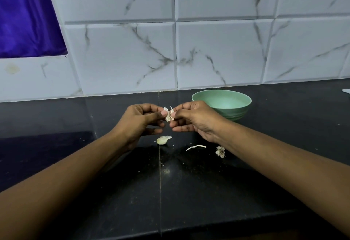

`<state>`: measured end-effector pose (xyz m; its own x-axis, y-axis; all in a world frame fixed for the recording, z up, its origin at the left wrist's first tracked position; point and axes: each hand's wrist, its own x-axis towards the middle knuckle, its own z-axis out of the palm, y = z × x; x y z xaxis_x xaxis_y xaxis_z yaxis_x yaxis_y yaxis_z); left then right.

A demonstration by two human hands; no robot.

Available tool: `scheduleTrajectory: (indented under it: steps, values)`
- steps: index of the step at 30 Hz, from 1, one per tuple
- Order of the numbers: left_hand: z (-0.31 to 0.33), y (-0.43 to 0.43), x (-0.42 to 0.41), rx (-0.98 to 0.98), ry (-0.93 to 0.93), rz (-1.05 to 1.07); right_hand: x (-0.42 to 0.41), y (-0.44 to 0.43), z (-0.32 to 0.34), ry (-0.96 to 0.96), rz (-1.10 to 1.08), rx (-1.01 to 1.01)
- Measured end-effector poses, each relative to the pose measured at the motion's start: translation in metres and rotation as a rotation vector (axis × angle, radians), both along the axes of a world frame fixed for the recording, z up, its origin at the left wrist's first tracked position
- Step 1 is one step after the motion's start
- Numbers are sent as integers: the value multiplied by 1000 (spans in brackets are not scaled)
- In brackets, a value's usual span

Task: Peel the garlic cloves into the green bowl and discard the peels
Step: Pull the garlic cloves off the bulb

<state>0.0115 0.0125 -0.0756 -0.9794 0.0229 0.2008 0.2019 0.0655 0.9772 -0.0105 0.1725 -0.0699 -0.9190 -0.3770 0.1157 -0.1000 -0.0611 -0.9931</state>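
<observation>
Garlic clove (169,115) is being held in the air between both hands, above the black countertop (113,173) and just left of the green bowl (237,114). Papery skin is flaring up from its top.

Left hand (141,121) is pinching the clove's left side, thumb and forefinger curled on it, lower fingers loosely bent beneath. Right hand (193,119) is pinching the right side the same way. Fingertips of the two hands are nearly meeting around the clove.

Bowl is sitting near the tiled wall (217,50), partly behind the right hand; no clove is showing in the visible part of its inside.

A second clove (163,140), skin partly on, is lying on the counter below the hands. A thin white strip (196,147) is lying to its right, and a dry root scrap (220,151) is sitting beside the right wrist. Small flecks are scattering the counter. Purple cloth (22,16) is hanging at upper left.
</observation>
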Motion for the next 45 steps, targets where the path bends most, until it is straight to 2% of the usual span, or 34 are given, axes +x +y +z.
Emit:
scheduleTrajectory:
  steps: [6, 11, 13, 17, 19, 21, 25, 29, 32, 39, 42, 45]
  values:
    - [-1, -1, -1, 10, -17, 34, 0, 0, -1, -61, 118, 12]
    - [1, -5, -1, -28, -53, 23, 0, 2, -3, -59, 129, 43]
    - [0, -8, -2, -156, -52, 46, -1, 2, -3, -50, 117, 49]
    - [1, -14, -4, -661, 39, 51, -1, 3, -3, -52, 92, 53]
    - [2, -13, -3, -783, 54, 5, -1, 4, -3, -49, 84, 56]
    - [2, -11, -1, -731, 94, 19, -2, 4, -3, -33, 62, 49]
    - [5, -8, 4, -456, 98, -5, -3, 2, -5, -22, 22, -32]
    - [1, -5, 5, -366, 109, 13, -1, 0, -3, 29, 22, -31]
    - [0, -5, 3, -393, 163, 91, 1, 0, -1, 125, -10, 36]
    - [1, -6, 7, -740, 409, 261, 0, 2, -1, 404, -121, 295]
    - [2, -7, 8, -776, 491, 279, 1, 4, 0, 369, -91, 251]
    - [2, -10, 7, -702, 470, 231, 1, 4, 0, 313, -53, 215]
